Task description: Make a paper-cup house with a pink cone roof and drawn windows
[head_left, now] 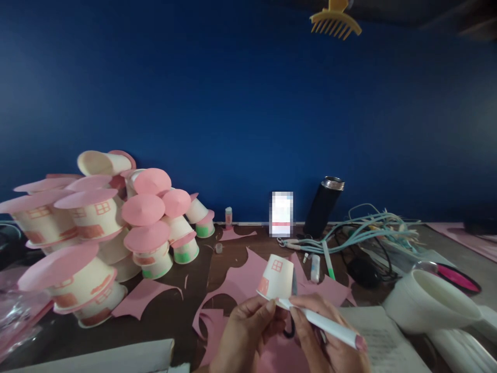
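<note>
My left hand [248,331] is closed round the rim of an upturned white paper cup [276,278] with a pink window and door drawn on it. My right hand [326,336] grips a white marker [324,324] with a pink end, its tip resting at the cup's rim. Black scissor handles [289,327] show between my two hands. Under the cup lie pink paper sheets [240,282] with round holes cut out.
A pile of finished cup houses with pink cone roofs [104,228] fills the left. A black flask [323,206], a tangle of cables [368,228], a glue stick [228,216], a stack of white cups [430,300] and an open book [382,336] lie around.
</note>
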`<action>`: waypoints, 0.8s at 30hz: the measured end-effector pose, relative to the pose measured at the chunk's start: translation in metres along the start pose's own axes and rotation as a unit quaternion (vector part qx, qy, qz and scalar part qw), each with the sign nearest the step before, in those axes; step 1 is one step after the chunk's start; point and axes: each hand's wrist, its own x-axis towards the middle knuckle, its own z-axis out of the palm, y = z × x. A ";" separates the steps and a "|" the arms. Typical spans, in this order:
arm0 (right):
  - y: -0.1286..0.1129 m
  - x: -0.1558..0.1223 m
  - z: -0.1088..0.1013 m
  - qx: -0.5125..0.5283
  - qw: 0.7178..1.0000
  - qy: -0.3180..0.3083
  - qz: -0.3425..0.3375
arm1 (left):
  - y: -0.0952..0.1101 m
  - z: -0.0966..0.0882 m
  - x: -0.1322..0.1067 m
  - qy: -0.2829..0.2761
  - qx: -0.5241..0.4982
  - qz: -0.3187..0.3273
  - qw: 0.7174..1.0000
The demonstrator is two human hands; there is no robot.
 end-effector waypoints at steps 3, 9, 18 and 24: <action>0.001 0.000 0.000 -0.005 1.000 0.002 0.001 | 0.000 -0.001 0.002 0.004 0.004 -0.004 1.000; 0.001 0.001 -0.001 0.004 1.000 0.005 0.007 | -0.001 -0.003 0.003 0.016 0.012 -0.011 1.000; 0.000 0.001 -0.001 -0.004 1.000 0.005 0.014 | -0.001 -0.005 0.003 0.016 -0.013 -0.016 1.000; 0.001 0.001 -0.002 -0.029 0.999 0.011 0.022 | 0.000 -0.003 0.002 0.024 -0.018 -0.013 0.999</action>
